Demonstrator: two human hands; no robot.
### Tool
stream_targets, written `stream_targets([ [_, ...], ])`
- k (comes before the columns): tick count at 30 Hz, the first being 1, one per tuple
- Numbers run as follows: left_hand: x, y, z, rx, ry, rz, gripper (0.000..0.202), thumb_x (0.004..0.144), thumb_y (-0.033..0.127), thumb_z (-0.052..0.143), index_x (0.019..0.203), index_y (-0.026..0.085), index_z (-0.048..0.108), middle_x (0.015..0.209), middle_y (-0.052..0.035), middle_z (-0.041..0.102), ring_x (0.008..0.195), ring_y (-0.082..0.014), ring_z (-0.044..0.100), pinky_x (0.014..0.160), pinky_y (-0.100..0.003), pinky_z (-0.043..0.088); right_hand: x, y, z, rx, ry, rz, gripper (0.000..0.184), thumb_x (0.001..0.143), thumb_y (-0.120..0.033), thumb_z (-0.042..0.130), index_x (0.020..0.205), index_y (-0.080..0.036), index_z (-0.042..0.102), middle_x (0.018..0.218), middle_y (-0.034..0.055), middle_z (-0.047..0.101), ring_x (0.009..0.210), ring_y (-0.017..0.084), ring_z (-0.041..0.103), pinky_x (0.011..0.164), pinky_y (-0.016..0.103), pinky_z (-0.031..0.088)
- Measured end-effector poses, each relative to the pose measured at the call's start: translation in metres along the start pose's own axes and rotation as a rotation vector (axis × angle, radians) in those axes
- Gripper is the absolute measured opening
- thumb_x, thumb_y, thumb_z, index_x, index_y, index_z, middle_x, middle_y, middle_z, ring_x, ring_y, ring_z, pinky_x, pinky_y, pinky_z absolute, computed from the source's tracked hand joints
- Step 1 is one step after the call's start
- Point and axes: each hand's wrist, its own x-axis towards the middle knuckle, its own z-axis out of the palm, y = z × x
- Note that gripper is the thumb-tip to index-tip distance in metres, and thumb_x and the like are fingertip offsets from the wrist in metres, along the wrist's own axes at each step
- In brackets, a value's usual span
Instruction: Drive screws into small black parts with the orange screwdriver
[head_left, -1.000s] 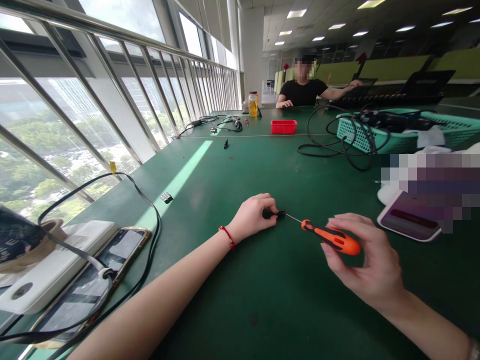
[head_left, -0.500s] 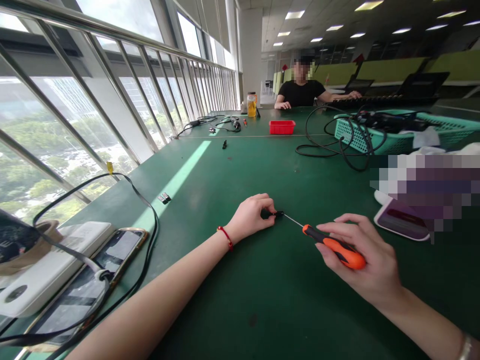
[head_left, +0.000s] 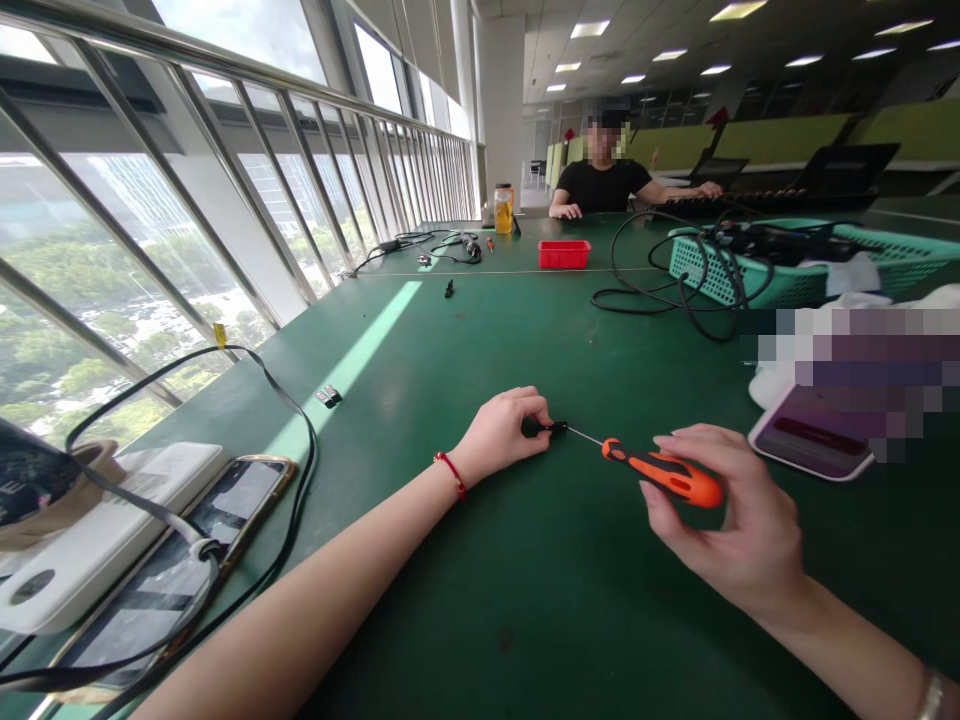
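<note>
Screwdriver [head_left: 664, 473] higher, between parted right fingers [head_left: 705, 447]

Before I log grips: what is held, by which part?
Left hand pinches a black piece behind its exposed end; right hand curved around screwdriver handle, grip unclear.

Takes strong daylight from the windows [head_left: 247, 35] left of the grip of the left hand [head_left: 499, 430], glaring nearly white there and laying a bright strip [head_left: 360, 350] across the green table [head_left: 585, 600]. Turns dim beyond and right of the grip despite lit ceiling lamps [head_left: 590, 30], and darkens nearer than it. Looks fairly clear at the grip, stretched toward the edges, pixelated well to the right.
</note>
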Motion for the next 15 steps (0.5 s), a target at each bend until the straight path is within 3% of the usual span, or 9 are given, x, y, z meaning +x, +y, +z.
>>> stream_targets([
  [7, -0.0001, 0.001, -0.0007, 0.007, 0.002, -0.002, 0.001, 0.074, 0.018, 0.058, 0.073, 0.018, 0.058, 0.083, -0.0002, 0.06, 0.079, -0.0142, 0.057, 0.066, -0.023, 0.043, -0.002, -0.0007, 0.0001, -0.009, -0.062, -0.003, 0.035, 0.079, -0.014, 0.063, 0.111, -0.02, 0.053, 0.084, 0.0018, 0.063, 0.066, 0.014, 0.059, 0.074, 0.037, 0.053],
  [11, 0.0002, 0.0002, -0.0003, 0.025, -0.001, 0.007, 0.001, 0.074, 0.018, 0.059, 0.074, 0.018, 0.059, 0.082, 0.0001, 0.059, 0.078, -0.0139, 0.057, 0.066, -0.023, 0.044, -0.0054, 0.0023, 0.0011, 0.031, 0.037, 0.044, 0.053, 0.076, -0.013, 0.065, 0.124, -0.022, 0.048, 0.098, 0.0061, 0.061, 0.086, 0.019, 0.061, 0.074, 0.036, 0.055],
  [15, 0.0004, 0.0006, -0.0005, 0.021, 0.0, -0.003, 0.001, 0.074, 0.018, 0.059, 0.073, 0.018, 0.058, 0.082, 0.0, 0.059, 0.079, -0.0143, 0.057, 0.067, -0.024, 0.044, -0.0048, 0.0022, 0.0002, -0.011, -0.035, 0.002, 0.038, 0.077, -0.013, 0.065, 0.113, -0.02, 0.053, 0.088, 0.0042, 0.063, 0.079, 0.018, 0.061, 0.075, 0.038, 0.054],
])
